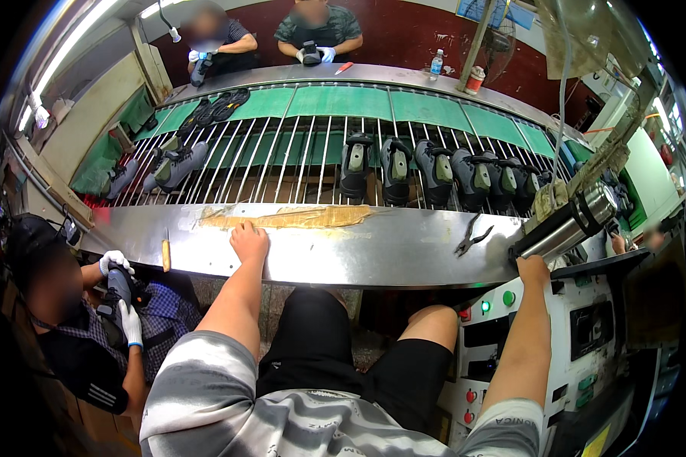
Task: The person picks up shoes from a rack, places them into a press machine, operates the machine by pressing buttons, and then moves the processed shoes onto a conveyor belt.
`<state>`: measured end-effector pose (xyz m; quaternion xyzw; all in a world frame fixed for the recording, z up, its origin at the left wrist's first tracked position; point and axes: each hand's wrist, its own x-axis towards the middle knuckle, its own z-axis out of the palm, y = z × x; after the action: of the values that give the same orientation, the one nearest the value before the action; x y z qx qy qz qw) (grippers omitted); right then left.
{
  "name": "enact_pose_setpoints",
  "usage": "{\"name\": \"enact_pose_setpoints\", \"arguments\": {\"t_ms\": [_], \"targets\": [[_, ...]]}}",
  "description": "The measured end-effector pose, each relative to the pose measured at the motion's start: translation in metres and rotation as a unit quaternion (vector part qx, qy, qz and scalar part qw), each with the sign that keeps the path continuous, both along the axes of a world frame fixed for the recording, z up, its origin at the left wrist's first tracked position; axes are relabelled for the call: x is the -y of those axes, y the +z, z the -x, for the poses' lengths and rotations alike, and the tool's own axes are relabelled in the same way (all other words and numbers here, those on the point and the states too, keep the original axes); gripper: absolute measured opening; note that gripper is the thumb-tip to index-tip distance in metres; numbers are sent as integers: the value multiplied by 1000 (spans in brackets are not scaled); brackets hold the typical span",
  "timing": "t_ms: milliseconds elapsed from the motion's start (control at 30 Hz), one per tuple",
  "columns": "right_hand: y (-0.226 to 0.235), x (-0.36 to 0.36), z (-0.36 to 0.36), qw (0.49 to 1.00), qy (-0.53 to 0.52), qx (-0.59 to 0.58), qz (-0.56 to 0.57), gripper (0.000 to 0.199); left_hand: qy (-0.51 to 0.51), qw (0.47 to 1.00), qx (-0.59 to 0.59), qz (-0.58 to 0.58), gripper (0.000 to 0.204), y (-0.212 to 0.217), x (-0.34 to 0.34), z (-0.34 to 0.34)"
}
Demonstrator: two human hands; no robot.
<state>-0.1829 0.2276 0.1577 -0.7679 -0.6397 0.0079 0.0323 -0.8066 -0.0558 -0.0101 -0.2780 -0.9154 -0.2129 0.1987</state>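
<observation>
My left hand [249, 242] rests on the metal bench ledge [419, 247], its fingers loosely laid at the lower edge of a yellowed tape strip [305, 218]. Nothing shows in it. At the right end of the ledge, my right hand [533, 268] is beside the base of a tilted steel thermos [564, 228] with black bands. Its fingers are hidden, so I cannot tell whether it grips the thermos. Pliers [472, 236] lie open on the ledge, left of the thermos. Further left lies a thin tool with a yellow handle [166, 255].
Beyond the ledge, a rod conveyor [297, 160] carries several grey-black shoes [434, 171]; more shoes [179, 164] stand at left. A co-worker [68, 305] at left handles a shoe. Two people [318, 34] work across. A control panel [495, 327] with buttons stands beside my right forearm.
</observation>
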Motion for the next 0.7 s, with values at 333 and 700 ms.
{"name": "enact_pose_setpoints", "arguments": {"t_ms": [333,700], "targets": [[1,1,-1,1000,-1,-2,-3,34,-21,999,38,-22,26,10,1,-7],[-7,-7,-9,1000,1,-3,-2,35,-37,998,12,-41,26,6,3,-6]]}}
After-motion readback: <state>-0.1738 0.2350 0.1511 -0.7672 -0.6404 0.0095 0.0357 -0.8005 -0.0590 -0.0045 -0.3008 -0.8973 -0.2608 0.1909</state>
